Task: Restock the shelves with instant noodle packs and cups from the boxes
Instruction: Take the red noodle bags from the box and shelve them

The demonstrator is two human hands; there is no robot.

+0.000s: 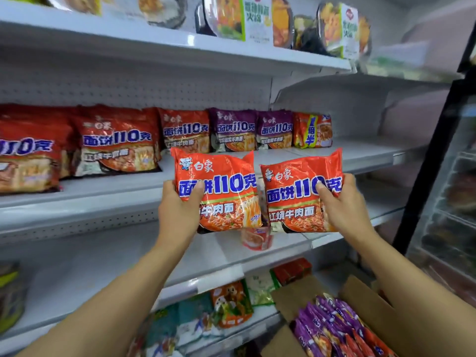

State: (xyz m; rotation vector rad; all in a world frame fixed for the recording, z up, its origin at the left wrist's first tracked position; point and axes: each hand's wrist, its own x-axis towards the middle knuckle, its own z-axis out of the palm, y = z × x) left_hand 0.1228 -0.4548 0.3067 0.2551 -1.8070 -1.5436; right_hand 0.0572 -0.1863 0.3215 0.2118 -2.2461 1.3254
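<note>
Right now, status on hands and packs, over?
Left hand grips one red noodle pack; right hand grips another. Both raised before the middle shelf. Nothing blocking.

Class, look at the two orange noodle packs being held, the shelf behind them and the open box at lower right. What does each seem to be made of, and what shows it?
Two orange noodle packs: likely thin glossy plastic film, with creases and bright glints.
White shelf: probably painted metal, with a smooth matt surface and a perforated back panel.
Open brown box: cardboard by its look, dull brown with stiff folded flaps.
</note>
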